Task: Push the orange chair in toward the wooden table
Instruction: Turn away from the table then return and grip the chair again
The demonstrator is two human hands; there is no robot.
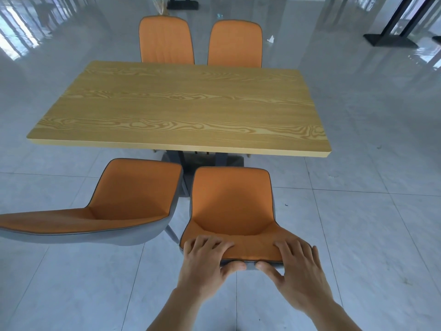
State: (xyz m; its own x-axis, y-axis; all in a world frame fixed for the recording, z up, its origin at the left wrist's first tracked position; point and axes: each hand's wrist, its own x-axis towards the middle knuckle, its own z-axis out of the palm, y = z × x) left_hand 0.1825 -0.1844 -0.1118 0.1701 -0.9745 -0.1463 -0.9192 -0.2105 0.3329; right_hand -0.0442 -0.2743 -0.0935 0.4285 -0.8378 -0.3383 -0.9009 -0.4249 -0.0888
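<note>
Hands: left hand point(207, 261) and right hand point(299, 266) sat at 6 o'clock, both closed over the top edge of the chair point(230, 211) back, fingers draped on the orange front, thumbs pressed to the grey rear.
Chair place: straight ahead at 12 o'clock of the hands, its seat pointed at the table point(181, 106); the seat front lay near the table's near edge but not under it, so the push looked barely begun.
Grip spot: the top rail seemed the right hold, one hand each side of centre, which should keep the chair from slewing.
Handling: likely light and stiff; the shell would not give, though the padding might yield a little under the fingers. Legs on the glossy floor point(358, 223) would probably slide easily, perhaps skid or catch at a grout line.
Materials: orange upholstery with dark piping, smooth grey outer shell, curved bucket form; thin metal legs, mostly hidden.
Table: rectangular top with bold yellow wood grain, flat square edge, dark pedestal base below.
Neighbour point(114, 206): a second like chair at 10 o'clock, turned askew, just beside the held one but apart from it.
Far chairs point(167, 41): two more at 12 o'clock, backs upright against the table's far edge.
Risk: the seat could knock the pedestal.
</note>
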